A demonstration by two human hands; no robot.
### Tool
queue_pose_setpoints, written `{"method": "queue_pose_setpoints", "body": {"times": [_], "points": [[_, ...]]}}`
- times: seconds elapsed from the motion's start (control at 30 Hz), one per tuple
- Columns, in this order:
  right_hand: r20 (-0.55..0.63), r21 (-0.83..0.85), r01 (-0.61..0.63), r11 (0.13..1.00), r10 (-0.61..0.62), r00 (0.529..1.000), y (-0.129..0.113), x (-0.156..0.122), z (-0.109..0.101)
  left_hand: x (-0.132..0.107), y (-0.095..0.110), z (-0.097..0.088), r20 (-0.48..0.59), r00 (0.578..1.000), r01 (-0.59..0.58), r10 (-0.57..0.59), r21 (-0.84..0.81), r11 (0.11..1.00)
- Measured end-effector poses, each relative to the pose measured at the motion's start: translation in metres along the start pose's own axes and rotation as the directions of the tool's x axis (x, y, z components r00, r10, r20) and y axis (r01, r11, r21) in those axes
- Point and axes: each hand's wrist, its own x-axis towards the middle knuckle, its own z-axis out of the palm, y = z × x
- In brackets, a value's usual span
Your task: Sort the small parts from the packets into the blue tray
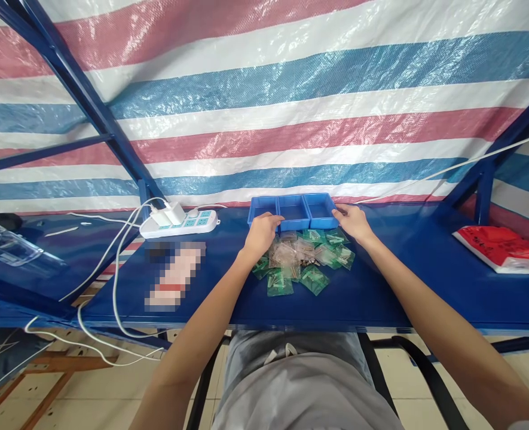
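Three small blue plastic bins stand side by side toward the back of the table: a left bin (264,205), a middle bin (293,225) and a right bin (321,222). My left hand (261,234) is closed at the front of the left and middle bins, its fingers over their front edge. At the far side of the row, my right hand (354,222) grips the right bin's outer wall. Just in front of the bins and between my forearms lies a heap of small clear and green plastic bags (291,255). Small metal-looking pieces show through some bags.
A white power strip (179,224) with plugs and cables sits at the back left, near a blurred-out patch (177,278). A red and white package (501,248) lies at the right. Blue frame posts (483,185) and a striped plastic sheet (291,119) bound the blue table (407,263).
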Motion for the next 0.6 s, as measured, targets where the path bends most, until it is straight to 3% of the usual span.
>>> {"method": "queue_pose_setpoints", "body": {"times": [0.17, 0.33, 0.47, 0.53, 0.6], "points": [[0.019, -0.063, 0.011, 0.998, -0.010, 1.000, -0.003, 0.000, -0.001, 0.001, 0.006, -0.005, 0.003, 1.000, 0.019, -0.019, 0.002, 1.000], [-0.045, -0.161, 0.116, 0.980, -0.124, 0.991, -0.018, -0.010, -0.015, -0.004, 0.022, -0.032, -0.073, 0.997, 0.013, -0.011, 0.016, 1.000], [-0.194, -0.215, 0.290, 0.933, -0.332, 0.923, -0.022, -0.053, -0.025, -0.043, 0.039, -0.055, -0.179, 0.982, 0.053, -0.061, -0.047, 0.997], [-0.220, -0.253, 0.308, 0.917, -0.364, 0.905, -0.016, -0.083, -0.025, -0.072, 0.044, -0.059, -0.244, 0.955, 0.147, -0.169, -0.105, 0.984], [-0.203, -0.314, 0.273, 0.909, -0.345, 0.916, -0.006, -0.111, -0.025, -0.100, 0.046, -0.058, -0.273, 0.923, 0.237, -0.270, -0.149, 0.960]]}}
